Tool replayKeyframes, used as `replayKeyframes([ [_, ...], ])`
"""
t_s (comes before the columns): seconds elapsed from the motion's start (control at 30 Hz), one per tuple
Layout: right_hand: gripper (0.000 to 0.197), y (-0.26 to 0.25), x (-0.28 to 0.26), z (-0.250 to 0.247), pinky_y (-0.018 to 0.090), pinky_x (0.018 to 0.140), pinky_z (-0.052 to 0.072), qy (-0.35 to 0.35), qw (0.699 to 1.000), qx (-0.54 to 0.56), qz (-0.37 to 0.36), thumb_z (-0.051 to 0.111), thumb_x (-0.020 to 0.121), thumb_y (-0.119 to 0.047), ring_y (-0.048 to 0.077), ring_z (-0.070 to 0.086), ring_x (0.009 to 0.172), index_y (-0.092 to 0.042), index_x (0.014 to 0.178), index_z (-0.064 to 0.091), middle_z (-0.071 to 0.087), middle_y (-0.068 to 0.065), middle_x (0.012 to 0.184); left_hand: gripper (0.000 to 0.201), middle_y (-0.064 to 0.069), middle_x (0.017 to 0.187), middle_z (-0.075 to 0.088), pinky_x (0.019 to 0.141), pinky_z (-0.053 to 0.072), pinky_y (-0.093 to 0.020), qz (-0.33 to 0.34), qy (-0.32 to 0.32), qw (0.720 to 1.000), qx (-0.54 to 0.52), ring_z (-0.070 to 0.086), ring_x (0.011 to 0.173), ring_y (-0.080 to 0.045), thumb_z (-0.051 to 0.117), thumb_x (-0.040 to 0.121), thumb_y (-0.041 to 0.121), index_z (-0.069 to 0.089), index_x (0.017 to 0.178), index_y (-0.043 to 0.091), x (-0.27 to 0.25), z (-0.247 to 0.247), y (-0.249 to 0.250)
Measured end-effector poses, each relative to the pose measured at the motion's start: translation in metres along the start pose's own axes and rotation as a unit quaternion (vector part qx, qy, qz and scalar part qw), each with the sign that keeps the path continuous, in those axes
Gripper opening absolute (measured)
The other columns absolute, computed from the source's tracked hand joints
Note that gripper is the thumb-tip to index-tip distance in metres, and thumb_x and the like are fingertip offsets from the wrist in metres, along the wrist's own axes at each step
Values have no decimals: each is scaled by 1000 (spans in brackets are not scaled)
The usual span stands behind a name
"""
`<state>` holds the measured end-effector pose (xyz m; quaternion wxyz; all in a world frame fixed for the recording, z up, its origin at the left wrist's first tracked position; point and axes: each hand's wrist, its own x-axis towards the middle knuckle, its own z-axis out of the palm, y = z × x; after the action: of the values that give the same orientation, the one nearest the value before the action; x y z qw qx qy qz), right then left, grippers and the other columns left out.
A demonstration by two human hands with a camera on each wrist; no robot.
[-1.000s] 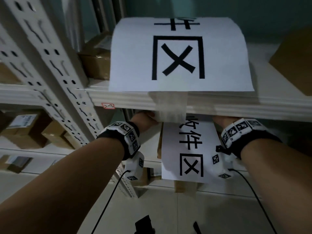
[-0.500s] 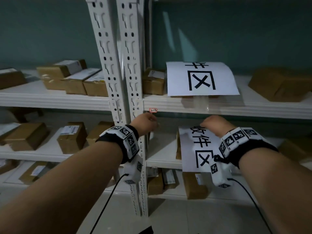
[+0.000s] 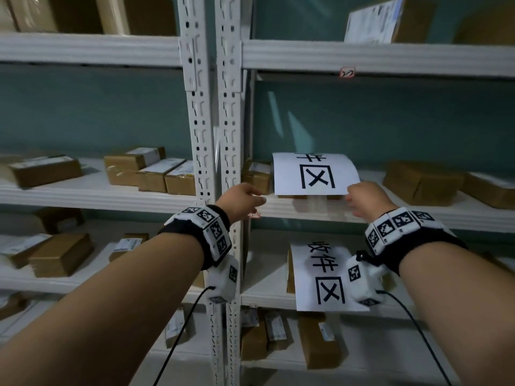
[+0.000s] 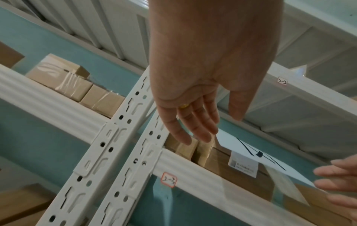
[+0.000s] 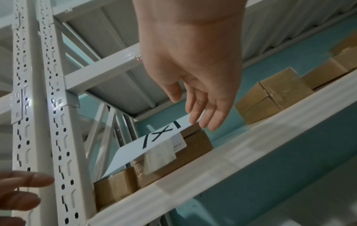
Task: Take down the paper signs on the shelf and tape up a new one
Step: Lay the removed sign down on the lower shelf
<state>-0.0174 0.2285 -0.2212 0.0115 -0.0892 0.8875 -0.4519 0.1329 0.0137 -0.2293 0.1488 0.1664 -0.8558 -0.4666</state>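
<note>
Both forearms are reaching forward and upward, roughly parallel, each wearing a marker band at the wrist. Left hand is extending with fingers straight and relaxed, thumb apart from them, holding nothing. Right hand is mirroring it: fingers loosely extended, slightly spread, thumb out to the side, nothing gripped.

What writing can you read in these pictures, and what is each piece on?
"件区": upper paper sign, lying curled over boxes; its top is cut off.
"收件区": lower paper sign hanging below.
"2-3", handwritten: red-edged sticker on the shelf edge.
Parcel labels: too blurred.
</note>
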Motion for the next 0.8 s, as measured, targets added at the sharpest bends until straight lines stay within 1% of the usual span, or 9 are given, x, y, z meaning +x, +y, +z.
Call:
replayKeyframes([
  [0.03, 26, -3, 4, -4, 38, 88, 45, 11, 1000, 0, -8, 38, 93, -7, 23, 47, 92, -12, 70, 48, 49, 18, 99, 28, -11, 112, 67, 77, 51, -32, 0, 9, 1000, 3, 65, 94, -22, 58, 93, 22, 59, 118, 10, 1, -2, 5],
  [0.1, 17, -11, 13, -11, 33, 73, 44, 29, 1000, -9, -8, 44, 87, -2, 27, 54, 86, -1, 77, 58, 55, 20, 91, 25, -12, 112, 66, 78, 52, -34, -5, 29, 1000, 9, 64, 98, -24, 57, 93, 21, 59, 116, 11, 6, -4, 16],
  [0.2, 22, -16, 33, -20, 29, 55, 33, 35, 998, -28, -37, 47, 86, -8, 26, 48, 67, -7, 64, 49, 49, 13, 68, 24, -15, 112, 66, 75, 52, -33, -13, 49, 999, 11, 60, 91, -22, 56, 93, 22, 59, 115, 12, 16, 0, 29],
  [0.3, 24, -15, 59, -27, 28, 61, 34, 60, 997, -35, -44, 49, 85, -17, 27, 48, 69, -9, 62, 47, 48, 12, 67, 25, -13, 111, 66, 77, 54, -35, -31, 68, 997, 13, 63, 95, -26, 54, 94, 24, 58, 116, 14, 27, 10, 39],
  [0.4, 21, -15, 73, -34, 28, 68, 35, 43, 996, -60, -39, 48, 89, -21, 29, 51, 78, -3, 80, 54, 53, 15, 83, 27, -8, 100, 60, 75, 50, -33, -56, 77, 995, 19, 57, 89, -23, 53, 94, 27, 56, 119, 16, 37, 23, 46],
  [0.47, 24, -13, 79, -34, 29, 70, 38, 13, 998, -55, -38, 47, 92, -23, 32, 55, 88, -1, 93, 58, 54, 16, 93, 35, -7, 102, 58, 81, 51, -34, -76, 74, 994, 28, 57, 95, -22, 52, 95, 29, 56, 127, 15, 43, 30, 47],
  [0.57, 41, -8, 94, -31, 41, 92, 48, -24, 999, -14, -41, 49, 92, -26, 38, 59, 106, 9, 111, 57, 62, 21, 114, 38, -6, 110, 58, 93, 53, -38, -97, 82, 992, 22, 56, 108, -24, 51, 95, 32, 56, 129, 16, 48, 40, 49],
  [0.7, 38, -5, 110, -28, 52, 95, 50, -71, 995, 46, -44, 56, 87, -28, 38, 62, 103, 5, 106, 60, 64, 25, 114, 35, -10, 116, 63, 94, 53, -40, -107, 102, 989, -2, 60, 106, -25, 52, 95, 27, 55, 128, 13, 52, 48, 55],
  [0.8, 20, -3, 119, -28, 54, 93, 50, -91, 991, 92, -47, 63, 83, -24, 39, 63, 102, -4, 81, 59, 65, 24, 111, 42, -10, 117, 62, 88, 55, -40, -104, 153, 983, -18, 62, 100, -25, 56, 92, 13, 50, 134, 12, 55, 51, 60],
])
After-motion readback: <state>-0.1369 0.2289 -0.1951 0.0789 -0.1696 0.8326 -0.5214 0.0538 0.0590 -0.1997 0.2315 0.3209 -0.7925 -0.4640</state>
